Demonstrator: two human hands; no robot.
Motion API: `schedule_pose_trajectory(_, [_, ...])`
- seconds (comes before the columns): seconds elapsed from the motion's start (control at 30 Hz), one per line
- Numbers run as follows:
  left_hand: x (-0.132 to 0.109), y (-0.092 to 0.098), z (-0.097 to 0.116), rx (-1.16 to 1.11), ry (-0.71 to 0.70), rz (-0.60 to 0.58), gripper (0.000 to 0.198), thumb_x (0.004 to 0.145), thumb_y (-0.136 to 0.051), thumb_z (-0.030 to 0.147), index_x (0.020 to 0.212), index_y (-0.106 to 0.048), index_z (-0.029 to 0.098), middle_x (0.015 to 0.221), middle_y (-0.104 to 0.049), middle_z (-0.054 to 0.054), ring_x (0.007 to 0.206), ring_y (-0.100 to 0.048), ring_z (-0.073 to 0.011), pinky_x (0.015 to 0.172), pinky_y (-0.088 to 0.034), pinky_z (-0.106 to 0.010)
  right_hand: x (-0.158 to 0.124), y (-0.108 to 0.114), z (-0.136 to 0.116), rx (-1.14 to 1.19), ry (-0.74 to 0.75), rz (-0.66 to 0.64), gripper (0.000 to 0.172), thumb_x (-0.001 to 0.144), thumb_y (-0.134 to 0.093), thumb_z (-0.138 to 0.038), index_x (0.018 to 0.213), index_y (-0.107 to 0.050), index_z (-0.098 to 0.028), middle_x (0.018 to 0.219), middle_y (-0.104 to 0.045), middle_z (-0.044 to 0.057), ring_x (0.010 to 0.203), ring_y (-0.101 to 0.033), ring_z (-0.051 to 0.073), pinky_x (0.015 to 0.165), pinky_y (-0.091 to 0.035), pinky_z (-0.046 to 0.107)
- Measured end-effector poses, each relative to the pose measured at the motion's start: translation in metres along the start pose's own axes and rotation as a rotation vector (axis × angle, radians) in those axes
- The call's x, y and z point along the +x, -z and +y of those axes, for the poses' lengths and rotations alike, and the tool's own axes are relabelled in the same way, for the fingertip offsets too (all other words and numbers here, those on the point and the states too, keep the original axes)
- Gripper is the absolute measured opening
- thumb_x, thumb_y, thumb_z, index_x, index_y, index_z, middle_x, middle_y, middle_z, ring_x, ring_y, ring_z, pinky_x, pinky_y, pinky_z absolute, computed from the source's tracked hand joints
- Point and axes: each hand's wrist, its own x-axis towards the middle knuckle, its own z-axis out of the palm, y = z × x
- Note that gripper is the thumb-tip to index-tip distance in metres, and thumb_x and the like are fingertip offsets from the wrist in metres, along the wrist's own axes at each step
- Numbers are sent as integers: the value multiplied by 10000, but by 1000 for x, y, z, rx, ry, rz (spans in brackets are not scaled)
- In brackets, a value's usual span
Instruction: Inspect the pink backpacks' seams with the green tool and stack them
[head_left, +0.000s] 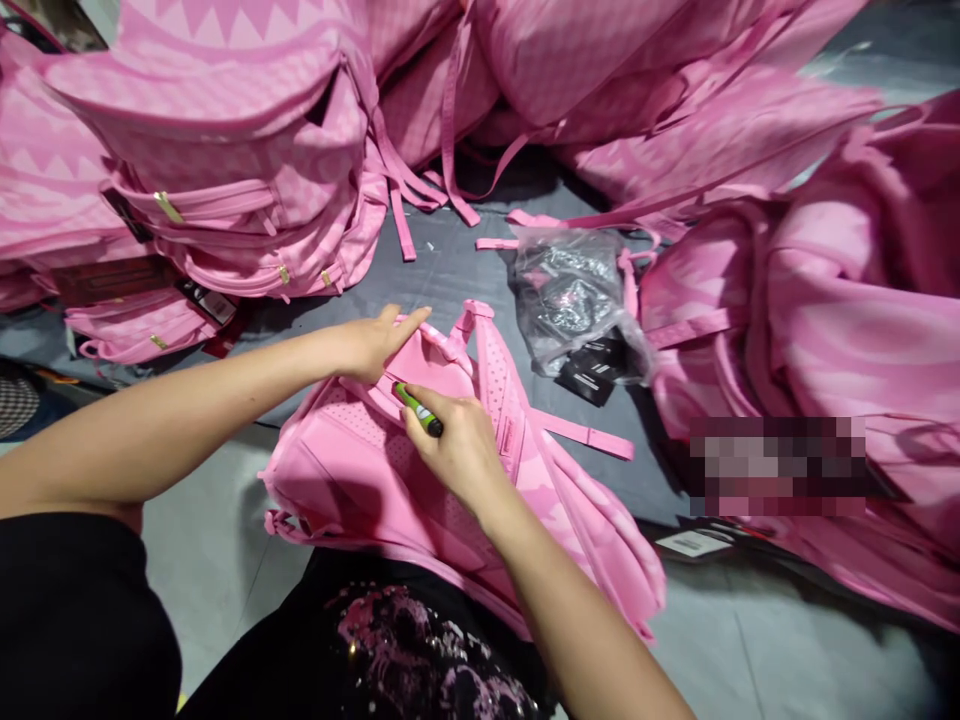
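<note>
At the edge of the dark table (442, 262) lies a pink backpack (322, 480). Right hand (463, 445): fingers clamped on green tool (421, 410). Left hand (369, 345): at upper rim, finger closure indeterminable. Keep rim taut, tool steady.

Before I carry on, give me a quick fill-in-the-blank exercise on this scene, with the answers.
1. The right hand grips a pen-like tool coloured black and ____.
2. The left hand touches a backpack whose main colour is ____.
3. In the picture, a plastic bag lies to the ____ of both hands.
4. The tags at the plastic bag's lower edge are ____.

Missing words: green; pink; right; black.
</note>
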Motion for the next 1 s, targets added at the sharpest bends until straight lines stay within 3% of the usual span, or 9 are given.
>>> schedule_pose_trajectory(0.23, [-1, 0, 1, 0, 8, 10, 1122, 742, -651, 167, 1606, 55, 280, 1600, -240, -191, 1278, -577, -314, 1001, -490, -338, 1, -3, -5, -27, -1, 4, 324, 929, -584, -223, 1223, -718, -205, 996, -803, 62, 830, -752, 207, 832, -530, 309])
schedule_pose_trajectory(0.43, [-1, 0, 1, 21, 13, 7, 1061, 773, -591, 110, 1609, 45, 267, 1596, -240, -198, 1280, -583, -319, 978, -511, -342, -1, -2, -3, -19, -15, 12, 336, 930, -571, -235, 1229, -719, -194, 945, -807, 67, 779, -749, 206, 791, -531, 305])
schedule_pose_trajectory(0.73, [-1, -9, -10, 47, -48, 63, 938, 840, -551, 216, 1605, -8, 212, 1550, -294, -226, 1285, -587, -335, 982, -511, -353, 6, -12, -8, 171, -35, -10, 316, 930, -579, -230, 1205, -724, -173, 1038, -796, 69, 842, -739, 179, 814, -532, 281])
schedule_pose_trajectory(0.8, [1, -10, -13, 38, -62, 72, 955, 827, -562, 234, 1602, -4, 208, 1530, -313, -219, 1303, -570, -328, 989, -507, -347, 6, 1, -8, 295, -42, -68, 271, 935, -585, -261, 1139, -741, -175, 983, -799, 43, 799, -727, 158, 749, -537, 258])
schedule_pose_trajectory(0.87, [3, -11, -14, 24, -83, 81, 959, 812, -549, 208, 1601, -5, 213, 1520, -329, -203, 1276, -588, -304, 970, -515, -331, 0, 27, -3, 370, 3, -11, 240, 938, -560, -262, 1079, -740, -187, 1010, -788, 25, 840, -719, 151, 760, -544, 256])
schedule_pose_trajectory(0.93, [2, -10, -13, 26, -86, 99, 943, 805, -520, 181, 1602, -17, 216, 1516, -344, -188, 1244, -605, -292, 951, -522, -329, -10, 63, 14, 267, 52, 220, 265, 938, -491, -207, 1088, -709, -190, 1144, -752, 48, 1005, -695, 172, 891, -531, 300])
schedule_pose_trajectory(1.0, [0, -10, -10, 39, -65, 108, 923, 812, -503, 177, 1605, -33, 220, 1527, -345, -183, 1222, -618, -292, 948, -524, -337, -17, 96, 45, -50, -19, 434, 342, 922, -417, -126, 1154, -663, -175, 1225, -707, 92, 1133, -642, 201, 996, -476, 348])
